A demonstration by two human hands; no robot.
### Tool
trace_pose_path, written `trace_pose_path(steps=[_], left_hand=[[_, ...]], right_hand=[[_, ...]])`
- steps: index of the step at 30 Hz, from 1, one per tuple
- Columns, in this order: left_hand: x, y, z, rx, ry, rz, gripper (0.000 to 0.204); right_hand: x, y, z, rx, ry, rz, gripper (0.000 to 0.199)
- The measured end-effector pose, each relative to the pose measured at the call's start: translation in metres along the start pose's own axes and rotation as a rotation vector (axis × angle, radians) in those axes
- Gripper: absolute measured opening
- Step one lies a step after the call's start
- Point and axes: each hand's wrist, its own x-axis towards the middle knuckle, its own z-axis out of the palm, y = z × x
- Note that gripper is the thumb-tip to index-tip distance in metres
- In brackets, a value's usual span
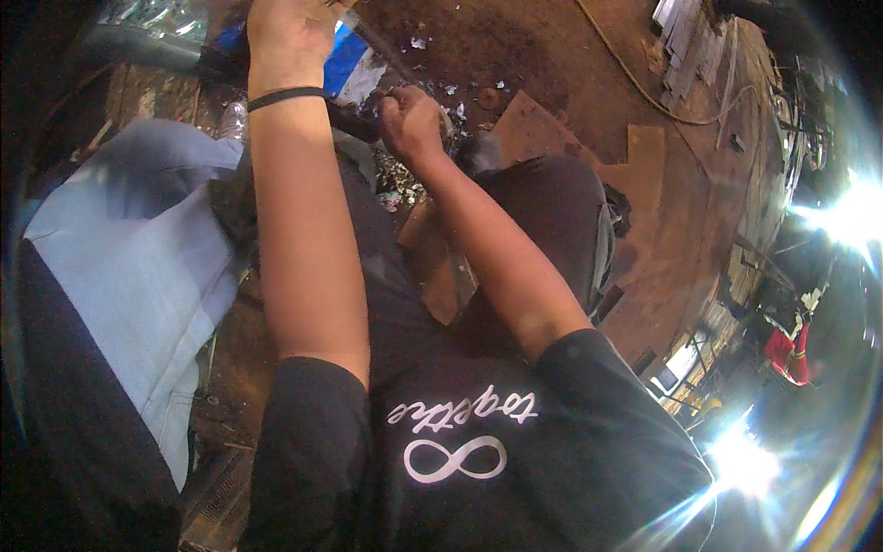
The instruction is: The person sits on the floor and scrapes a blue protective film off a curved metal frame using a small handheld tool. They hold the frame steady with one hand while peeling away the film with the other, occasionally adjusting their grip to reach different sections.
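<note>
My left hand (290,41), with a black band at the wrist, reaches up to the top edge. Its fingers are mostly cut off there. A blue and white sheet-like piece (345,63) shows just beside it. My right hand (411,126) is closed in a fist a little lower and to the right; what it grips is hidden by the fingers. A thin dark bar (382,48) slants down from near my left hand toward that fist. Against the fist's left side lies a dark, blocky object (352,121) of a kind I cannot make out.
Small pale scraps (397,184) litter the ground between my knees. Flat brown boards (543,129) lie to the right, and a rope (616,64) curves past them toward splintered wood strips (681,55). Someone in light blue trousers (138,267) is close on the left.
</note>
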Motion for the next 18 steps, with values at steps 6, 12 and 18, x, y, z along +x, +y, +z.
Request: trace_pose_path(steps=[6,12,18], left_hand=[[-0.001,-0.001,0.001,0.010,0.007,0.005,0.017],[-0.003,0.001,0.000,-0.006,-0.004,0.010,0.017],[-0.005,0.002,0.001,-0.013,-0.020,0.017,0.017]], right_hand=[[0.002,0.009,-0.001,-0.142,-0.098,-0.081,0.014],[-0.005,0.003,-0.004,-0.139,-0.143,-0.220,0.014],[-0.004,0.011,0.003,-0.110,-0.099,-0.242,0.015]])
